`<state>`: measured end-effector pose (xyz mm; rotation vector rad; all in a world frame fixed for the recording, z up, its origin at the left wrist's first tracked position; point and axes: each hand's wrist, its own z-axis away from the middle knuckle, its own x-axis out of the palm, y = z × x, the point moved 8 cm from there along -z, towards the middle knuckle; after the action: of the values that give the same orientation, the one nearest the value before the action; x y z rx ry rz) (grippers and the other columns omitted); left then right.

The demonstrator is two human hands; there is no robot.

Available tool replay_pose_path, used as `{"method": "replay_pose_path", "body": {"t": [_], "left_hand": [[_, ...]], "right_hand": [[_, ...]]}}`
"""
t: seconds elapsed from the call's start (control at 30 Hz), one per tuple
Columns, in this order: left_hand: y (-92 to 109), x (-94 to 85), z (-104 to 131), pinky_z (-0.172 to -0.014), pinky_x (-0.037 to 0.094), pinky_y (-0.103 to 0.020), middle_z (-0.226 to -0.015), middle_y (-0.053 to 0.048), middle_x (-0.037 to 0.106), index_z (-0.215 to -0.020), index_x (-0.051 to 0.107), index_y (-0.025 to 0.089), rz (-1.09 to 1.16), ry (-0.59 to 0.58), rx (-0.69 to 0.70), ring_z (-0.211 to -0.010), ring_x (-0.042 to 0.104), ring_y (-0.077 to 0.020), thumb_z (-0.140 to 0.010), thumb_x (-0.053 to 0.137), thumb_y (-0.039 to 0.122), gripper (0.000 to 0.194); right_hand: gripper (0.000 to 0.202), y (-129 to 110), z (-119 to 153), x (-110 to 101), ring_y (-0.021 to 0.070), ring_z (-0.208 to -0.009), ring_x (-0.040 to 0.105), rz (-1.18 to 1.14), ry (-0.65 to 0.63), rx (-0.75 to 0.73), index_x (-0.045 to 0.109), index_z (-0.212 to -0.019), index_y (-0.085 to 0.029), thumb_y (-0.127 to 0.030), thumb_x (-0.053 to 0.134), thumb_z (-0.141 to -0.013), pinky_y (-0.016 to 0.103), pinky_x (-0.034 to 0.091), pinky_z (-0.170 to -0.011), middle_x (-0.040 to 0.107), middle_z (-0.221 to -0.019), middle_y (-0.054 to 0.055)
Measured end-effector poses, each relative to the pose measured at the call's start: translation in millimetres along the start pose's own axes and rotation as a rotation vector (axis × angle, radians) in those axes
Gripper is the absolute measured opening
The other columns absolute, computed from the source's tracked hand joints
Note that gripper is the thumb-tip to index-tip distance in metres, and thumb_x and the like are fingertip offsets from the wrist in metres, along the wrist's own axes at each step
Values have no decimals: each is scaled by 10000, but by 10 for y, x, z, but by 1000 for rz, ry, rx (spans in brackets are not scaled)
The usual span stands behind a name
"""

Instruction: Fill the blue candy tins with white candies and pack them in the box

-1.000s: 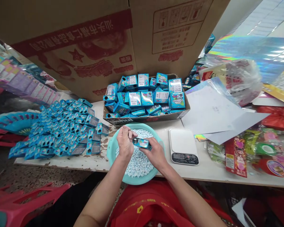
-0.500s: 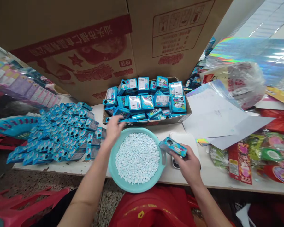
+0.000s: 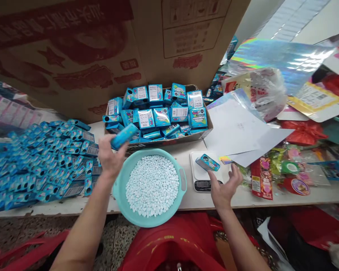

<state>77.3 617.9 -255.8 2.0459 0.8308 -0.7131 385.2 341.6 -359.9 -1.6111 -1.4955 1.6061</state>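
My left hand (image 3: 109,158) is closed around a small blue candy box (image 3: 124,136), held up near the front left corner of a carton. Over the right side of a white digital scale (image 3: 197,174), my right hand (image 3: 225,190) has its fingers apart and holds nothing. Another blue candy box (image 3: 208,162) lies on the scale's platform, close to my right thumb. Between my hands sits a turquoise basin (image 3: 183,180) with handles, filled with small pale candies (image 3: 152,186).
An open carton (image 3: 169,143) of blue candy boxes stands behind the basin. Many more blue boxes (image 3: 56,162) are packed together at the left. A tall cardboard box (image 3: 147,45) rises at the back. White sheets (image 3: 237,131) and candy packets (image 3: 261,178) lie at the right.
My right hand has let go of its candy box, which now lies on the scale. My left hand, empty near the carton before, now holds a blue candy box. The view has shifted right.
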Motion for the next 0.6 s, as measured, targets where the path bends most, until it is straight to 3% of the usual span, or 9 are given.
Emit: {"method": "replay_pose_path", "body": {"t": [0.03, 0.07, 0.17, 0.23, 0.3, 0.4, 0.47, 0.53, 0.6], "left_hand": [[168, -58, 240, -928, 438, -424, -1011, -100, 599, -1008, 557, 206, 63, 17, 53, -1006, 560, -255, -700, 699, 366, 376], [342, -48, 494, -911, 458, -421, -967, -88, 620, -965, 572, 220, 132, -27, 113, -985, 580, -252, -677, 726, 355, 354], [869, 163, 1273, -869, 501, -390, -930, -65, 671, -950, 620, 275, 362, -343, 397, -957, 626, -230, -722, 702, 298, 244], [984, 259, 1649, -947, 464, -428, -1021, -82, 674, -1066, 606, 285, 492, -502, 514, -1053, 607, -254, -730, 696, 410, 370], [759, 346, 1763, -1021, 393, -476, -1138, -123, 636, -1171, 560, 254, 495, -532, 403, -1166, 542, -291, -757, 611, 552, 513], [-29, 534, 1726, -1049, 319, -528, -1274, -185, 539, -1231, 517, 176, 154, -494, -93, -1270, 428, -331, -857, 434, 540, 528], [-426, 663, 1765, -1032, 305, -560, -1332, -214, 475, -1255, 500, 139, -106, -542, -364, -1285, 383, -365, -870, 416, 496, 532], [-539, 822, 1796, -1008, 320, -559, -1330, -227, 458, -1259, 503, 130, -220, -608, -501, -1261, 394, -384, -857, 433, 492, 545], [-468, 987, 1794, -986, 352, -522, -1265, -219, 499, -1212, 539, 147, -192, -633, -578, -1213, 445, -371, -851, 441, 489, 507]], "right_hand": [[763, -129, 111, 36, 314, -1252, 425, -118, -57, 65, 399, -1331, -166, -488, 699, -708, 517, 395, -989, 416, -1349, 197], [690, -233, 252, 183, 285, -1156, 524, -281, -211, 177, 408, -1326, -195, -495, 652, -754, 489, 451, -935, 470, -1319, 172], [591, -464, 814, 735, 254, -927, 649, -655, -688, 606, 501, -1242, -178, -540, 590, -784, 432, 544, -767, 639, -1125, 143], [589, -450, 1008, 910, 244, -885, 664, -699, -746, 784, 533, -1188, -168, -475, 691, -711, 415, 553, -756, 683, -1040, 115], [627, -354, 977, 926, 237, -889, 664, -661, -666, 793, 537, -1163, -177, -384, 774, -621, 406, 551, -780, 694, -1016, 88], [608, -306, 809, 823, 224, -879, 662, -562, -631, 640, 561, -1114, -187, -333, 805, -576, 397, 547, -804, 703, -976, 63], [546, -351, 738, 751, 219, -868, 659, -502, -667, 539, 590, -1070, -186, -333, 800, -588, 403, 538, -827, 704, -958, 55], [506, -409, 705, 693, 223, -884, 653, -473, -678, 473, 608, -1047, -188, -338, 793, -601, 416, 523, -857, 702, -972, 55], [483, -437, 713, 668, 223, -901, 649, -484, -662, 465, 611, -1036, -194, -344, 787, -611, 418, 513, -874, 700, -983, 51]]}}
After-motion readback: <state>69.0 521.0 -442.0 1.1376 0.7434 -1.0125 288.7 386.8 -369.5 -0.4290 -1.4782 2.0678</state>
